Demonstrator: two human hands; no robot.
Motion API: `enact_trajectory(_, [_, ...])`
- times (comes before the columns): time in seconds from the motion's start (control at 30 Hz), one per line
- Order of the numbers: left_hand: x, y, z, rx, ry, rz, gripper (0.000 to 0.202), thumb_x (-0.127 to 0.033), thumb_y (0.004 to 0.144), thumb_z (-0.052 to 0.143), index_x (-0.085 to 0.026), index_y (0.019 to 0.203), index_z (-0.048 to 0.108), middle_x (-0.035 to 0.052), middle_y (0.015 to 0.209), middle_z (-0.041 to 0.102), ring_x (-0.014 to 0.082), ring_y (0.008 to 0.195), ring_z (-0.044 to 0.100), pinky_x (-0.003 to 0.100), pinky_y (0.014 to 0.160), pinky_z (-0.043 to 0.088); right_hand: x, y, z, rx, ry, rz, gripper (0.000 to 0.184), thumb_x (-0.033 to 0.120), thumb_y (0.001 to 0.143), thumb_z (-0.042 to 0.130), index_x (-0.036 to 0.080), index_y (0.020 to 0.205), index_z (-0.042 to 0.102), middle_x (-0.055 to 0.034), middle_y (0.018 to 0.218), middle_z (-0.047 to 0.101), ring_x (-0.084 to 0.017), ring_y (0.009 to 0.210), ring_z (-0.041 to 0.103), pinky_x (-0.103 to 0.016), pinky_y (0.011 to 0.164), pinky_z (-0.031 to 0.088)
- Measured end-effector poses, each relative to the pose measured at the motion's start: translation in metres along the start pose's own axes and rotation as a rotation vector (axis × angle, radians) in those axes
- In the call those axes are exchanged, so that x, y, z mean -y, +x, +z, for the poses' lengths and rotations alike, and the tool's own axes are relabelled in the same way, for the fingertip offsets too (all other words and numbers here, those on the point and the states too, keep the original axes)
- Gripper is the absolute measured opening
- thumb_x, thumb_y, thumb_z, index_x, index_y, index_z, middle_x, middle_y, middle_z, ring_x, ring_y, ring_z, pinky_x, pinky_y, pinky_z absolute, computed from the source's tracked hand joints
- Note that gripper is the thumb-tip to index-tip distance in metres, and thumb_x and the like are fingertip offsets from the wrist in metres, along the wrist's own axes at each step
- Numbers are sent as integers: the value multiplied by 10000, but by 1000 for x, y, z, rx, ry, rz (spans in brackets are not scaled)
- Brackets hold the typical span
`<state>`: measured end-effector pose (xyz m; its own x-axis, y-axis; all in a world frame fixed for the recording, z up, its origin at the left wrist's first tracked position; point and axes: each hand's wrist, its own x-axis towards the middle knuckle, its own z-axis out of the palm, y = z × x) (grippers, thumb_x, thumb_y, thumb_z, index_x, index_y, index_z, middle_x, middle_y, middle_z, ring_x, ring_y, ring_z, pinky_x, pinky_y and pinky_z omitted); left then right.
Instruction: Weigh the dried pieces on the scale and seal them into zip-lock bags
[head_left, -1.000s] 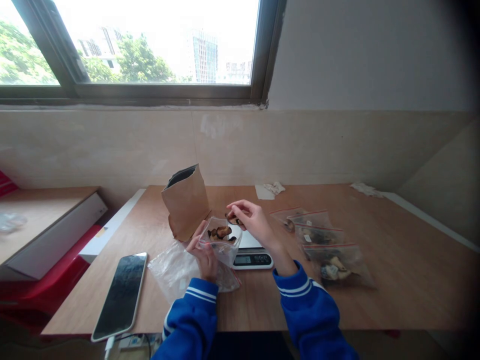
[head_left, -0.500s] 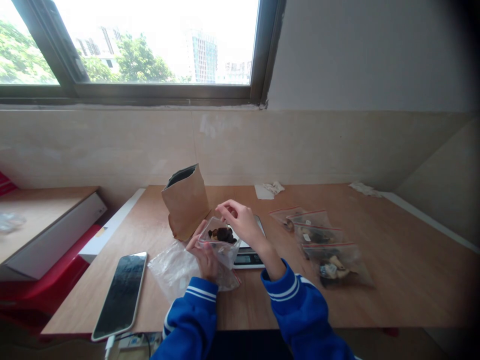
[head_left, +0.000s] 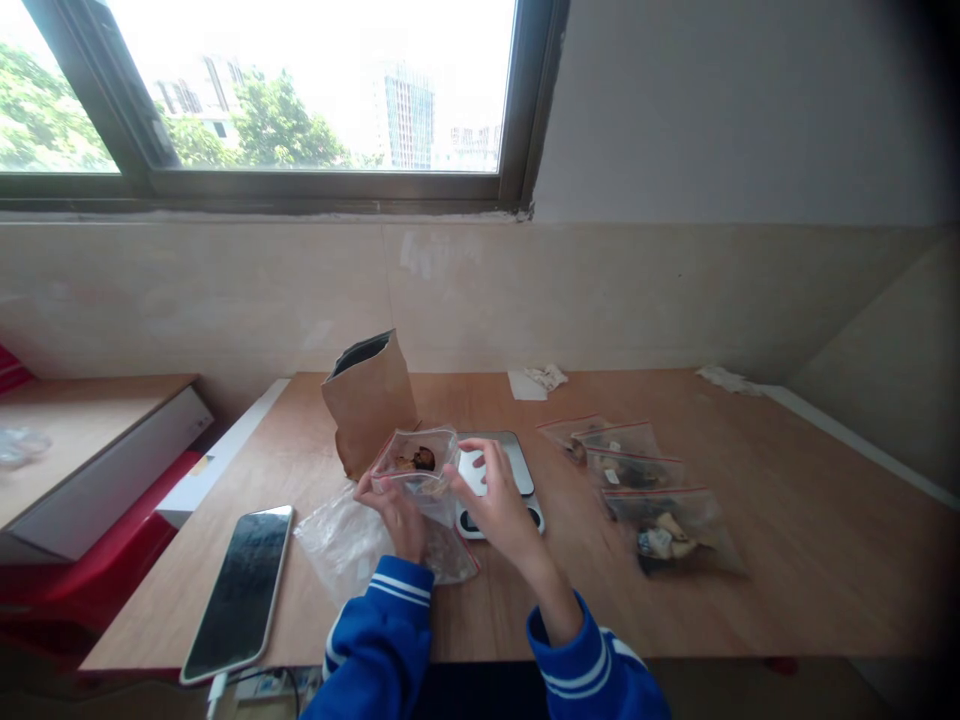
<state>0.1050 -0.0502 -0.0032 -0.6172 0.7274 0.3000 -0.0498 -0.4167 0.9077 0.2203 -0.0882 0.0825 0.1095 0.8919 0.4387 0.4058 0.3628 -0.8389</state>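
Observation:
A clear zip bag (head_left: 439, 508) with its mouth spread apart is held up in front of the kitchen scale. Dark brown dried pieces (head_left: 421, 459) lie inside it. My left hand (head_left: 401, 515) is closed on the bag's left side. At the bag's right edge is my right hand (head_left: 499, 500), its thumb and fingers apart in a curve; the thumb appears to touch the bag. Partly behind my right hand sits the scale (head_left: 517, 462), a pale plate on a white base, its display mostly covered. Beneath my left hand lies clear plastic bagging (head_left: 337, 535).
A brown paper bag (head_left: 371, 400) stands open behind my left hand. Several filled zip bags (head_left: 675, 535) overlap on the right. A phone (head_left: 240, 590) with a cable lies at left. Crumpled tissue (head_left: 547, 377) rests near the wall on the wooden table (head_left: 810, 560).
My right hand has come down from above the bag to its right edge, and its fingers have spread. The bag has shifted slightly left and up, uncovering more of the scale.

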Motion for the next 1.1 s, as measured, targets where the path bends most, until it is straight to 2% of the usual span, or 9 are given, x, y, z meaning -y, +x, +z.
enact_trajectory(0.07, [-6,-3,2,5,-7,-36,332,-523,935,318,-232,1090,278,137,1232,515,213,1089,564,456,957,409,-6,-12,10,-27,18,48,491,468,747,673,180,1123,547,-108,1117,603,-225,941,584,-356,794,507])
enact_trajectory(0.17, [-18,-5,4,168,-126,-28,366,-571,916,318,-243,1078,317,135,1303,490,216,1151,545,433,961,422,-8,-16,13,-75,132,114,371,426,815,601,179,1091,580,-99,1085,638,-203,883,609,-333,756,515])
enact_trajectory(0.27, [-35,2,1,304,-160,28,385,-584,905,340,-244,1080,387,109,1345,474,208,1163,542,400,957,433,-6,-10,-3,-99,328,151,274,409,863,550,182,981,650,-77,1004,694,-198,908,637,-327,816,505])
enact_trajectory(0.37, [-52,16,-5,321,-51,36,404,-496,871,513,-231,1167,439,99,1331,495,205,1185,520,372,993,406,-6,-7,-23,-148,523,195,277,428,818,623,191,948,681,-61,977,720,-203,916,657,-331,844,504])
enact_trajectory(0.6, [-70,15,-10,771,57,-152,415,-496,826,574,-167,1073,625,84,1060,686,210,982,632,316,882,473,-19,-31,-39,-40,601,271,397,502,862,548,198,1074,691,-78,1092,706,-234,1023,645,-357,914,484])
enact_trajectory(0.73, [-70,2,-11,693,194,-55,332,-462,844,564,-152,915,660,48,828,712,163,748,647,255,680,499,-32,-40,-57,-61,405,278,422,523,869,521,184,1039,706,-88,1056,717,-244,990,653,-347,879,493])
enact_trajectory(0.83, [-78,0,-15,747,287,61,292,-421,844,580,-158,926,674,36,785,715,151,678,642,238,606,491,-38,-42,-73,-128,255,249,407,521,856,538,170,952,720,-97,974,730,-250,939,659,-342,852,493])
enact_trajectory(0.97, [-96,-1,-15,923,342,236,286,-377,858,579,-199,1061,670,57,974,720,172,816,661,254,693,513,-37,-43,-79,-252,251,244,416,540,858,519,169,906,700,-103,951,727,-241,922,660,-321,817,500])
enact_trajectory(1.1, [-101,-7,-4,989,395,260,330,-360,934,443,-224,1171,627,70,1106,691,191,993,641,313,873,494,-39,-45,-65,-443,438,340,438,568,849,514,169,945,669,-106,958,724,-232,905,667,-323,797,505])
